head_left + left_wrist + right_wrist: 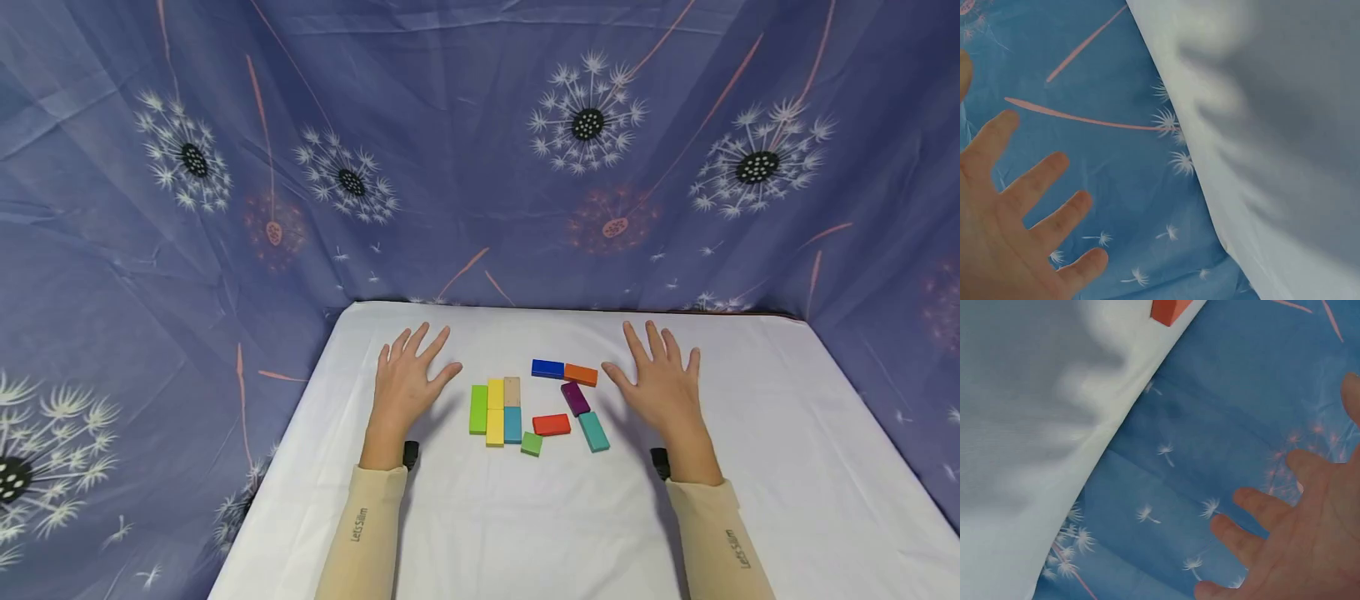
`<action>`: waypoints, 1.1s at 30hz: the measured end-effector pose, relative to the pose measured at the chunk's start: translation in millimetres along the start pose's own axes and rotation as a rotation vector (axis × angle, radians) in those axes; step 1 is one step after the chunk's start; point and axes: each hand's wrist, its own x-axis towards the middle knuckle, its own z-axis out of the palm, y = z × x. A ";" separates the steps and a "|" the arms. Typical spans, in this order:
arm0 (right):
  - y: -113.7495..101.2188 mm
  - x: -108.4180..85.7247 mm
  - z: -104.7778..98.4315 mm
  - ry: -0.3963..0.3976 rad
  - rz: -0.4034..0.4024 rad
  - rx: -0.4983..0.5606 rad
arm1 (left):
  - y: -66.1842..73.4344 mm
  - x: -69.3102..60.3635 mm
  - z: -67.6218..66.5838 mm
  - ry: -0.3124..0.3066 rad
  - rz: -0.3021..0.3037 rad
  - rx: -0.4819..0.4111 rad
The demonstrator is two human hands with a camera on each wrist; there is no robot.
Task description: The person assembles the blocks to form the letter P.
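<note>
My left hand (pixel 408 379) hovers with fingers spread, left of the blocks and holding nothing. On the other side my right hand (pixel 662 383) is spread likewise, its thumb nearest the orange block (pixel 581 375). Between the hands lie a long green block (pixel 478 409), two yellow blocks (pixel 496 412) end to end, a plain wood block (pixel 512 392) and a light blue block (pixel 512 425), side by side. Scattered right of them are a dark blue block (pixel 547 369), a purple block (pixel 575 398), a teal block (pixel 594 432), a red block (pixel 551 425) and a small green block (pixel 532 443).
A white cloth covers the table (pixel 480 525). Behind it and at the sides hangs a blue curtain (pixel 465 167) with dandelion prints. Black wrist cameras (pixel 411 455) sit at both wrists.
</note>
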 end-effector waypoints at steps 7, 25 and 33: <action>-19.2 6.3 -5.9 0.028 -0.014 0.011 | 6.9 -0.3 -1.8 0.067 0.021 -0.032; -58.9 7.8 -0.4 0.020 -0.038 0.035 | 21.7 -0.8 9.0 -0.106 -0.016 -0.278; -68.5 7.2 4.5 -0.028 -0.043 0.024 | 27.0 -3.3 23.7 -0.270 -0.065 -0.366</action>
